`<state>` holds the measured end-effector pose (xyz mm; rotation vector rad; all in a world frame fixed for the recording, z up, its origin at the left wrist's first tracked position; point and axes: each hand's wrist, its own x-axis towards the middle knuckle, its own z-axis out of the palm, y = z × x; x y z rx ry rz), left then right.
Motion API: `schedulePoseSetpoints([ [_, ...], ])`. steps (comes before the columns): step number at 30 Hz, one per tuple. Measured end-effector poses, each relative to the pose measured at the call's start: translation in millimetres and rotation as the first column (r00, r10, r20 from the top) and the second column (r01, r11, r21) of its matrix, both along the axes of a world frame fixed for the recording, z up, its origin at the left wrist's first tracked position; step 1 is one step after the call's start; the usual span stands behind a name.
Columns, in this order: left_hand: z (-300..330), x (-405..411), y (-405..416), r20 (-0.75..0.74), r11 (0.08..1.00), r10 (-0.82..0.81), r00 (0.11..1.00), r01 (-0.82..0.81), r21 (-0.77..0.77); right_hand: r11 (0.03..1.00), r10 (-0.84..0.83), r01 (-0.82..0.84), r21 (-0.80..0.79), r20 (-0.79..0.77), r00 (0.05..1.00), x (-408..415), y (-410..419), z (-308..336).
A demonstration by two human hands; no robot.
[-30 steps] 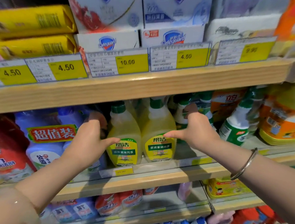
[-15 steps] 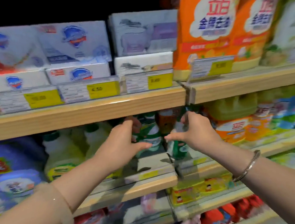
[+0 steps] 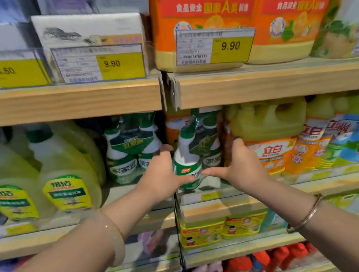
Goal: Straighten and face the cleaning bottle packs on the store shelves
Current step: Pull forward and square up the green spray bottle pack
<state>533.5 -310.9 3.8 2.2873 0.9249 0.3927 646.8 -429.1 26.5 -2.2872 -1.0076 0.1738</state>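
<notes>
A green-and-white spray bottle pack [image 3: 194, 154] stands tilted at the front of the middle shelf [image 3: 223, 205], just right of the shelf joint. My left hand [image 3: 161, 173] presses on its left side and my right hand [image 3: 238, 166] on its right side, thumbs nearly meeting across its front. A second green-and-white pack [image 3: 132, 153] stands to the left, partly behind my left hand. The gripped pack's lower part is hidden by my thumbs.
Yellow cleaner bottles [image 3: 67, 180] fill the shelf to the left. A yellow jug with an orange label [image 3: 269, 136] sits right against my right hand. The upper shelf [image 3: 69, 102] hangs low over the bottle tops, with price tags [image 3: 215, 47] and orange packs above.
My view and both hands have shifted right, from the yellow bottles to the green-and-white packs. My hands now close around the right-hand pack, thumbs nearer each other.
</notes>
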Motion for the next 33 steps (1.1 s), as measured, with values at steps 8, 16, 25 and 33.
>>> schedulePoseSetpoints([
  [8, -46.0, 38.5, 6.8, 0.174, 0.997, 0.07, 0.982, -0.071, 0.0, 0.998, 0.013, -0.013, 0.058, 0.016, 1.0, 12.6, 19.3, -43.8],
  [16, -60.9, 46.7, 11.2, 0.098, 0.979, 0.163, 0.982, -0.173, 0.106, 0.985, 0.063, -0.06, 0.163, -0.013, 0.998, 18.1, 22.1, -57.8],
  [25, -43.5, 14.2, 23.7, 0.116, 0.996, 0.034, 0.993, -0.043, 0.077, 0.992, 0.053, -0.054, 0.111, 0.013, 0.999, 16.1, 29.7, -52.7],
  [33, -40.1, -42.1, 58.8, 0.087, 0.993, -0.12, 0.989, 0.12, 0.004, 0.986, 0.161, -0.167, -0.025, -0.157, 0.974, 10.8, 53.3, -50.2],
])
